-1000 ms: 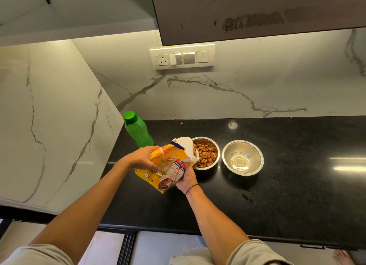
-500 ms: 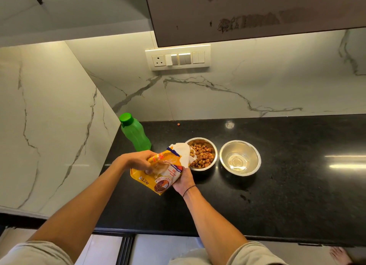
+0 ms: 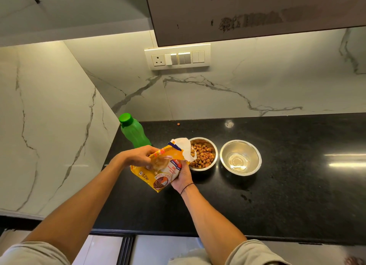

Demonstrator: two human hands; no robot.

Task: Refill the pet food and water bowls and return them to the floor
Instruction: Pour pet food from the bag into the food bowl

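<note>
The yellow pet food bag (image 3: 158, 171) is held tilted above the black desk (image 3: 277, 195), its torn white mouth (image 3: 185, 149) turned toward the food bowl (image 3: 204, 155) and overlapping that bowl's near-left rim in this view. The left hand (image 3: 138, 156) forms one grip on the bag's upper edge, fingers curled down over the top of the pack. The right hand (image 3: 183, 175) forms the other grip from beneath, palm up, fingers wrapped round the bag's lower right side; a thin dark band sits on that wrist. Both grips are closed on the bag, and the bag hangs between them, clear of the desk.

Just beyond the right grip, away from the person, the steel food bowl stands on the desk, filled with brown kibble. Further out to the right of that, near but apart from it, stands the steel water bowl (image 3: 240, 158), with a little clear liquid in its bottom. Behind the left grip, toward the wall, a green bottle (image 3: 134, 132) with a green cap stands on the desk's corner. Farther back from the grips, one stray bit of kibble (image 3: 178, 124) lies by the marble wall, and a switch panel (image 3: 177, 56) is mounted above it, under a dark cabinet (image 3: 257, 13).
</note>
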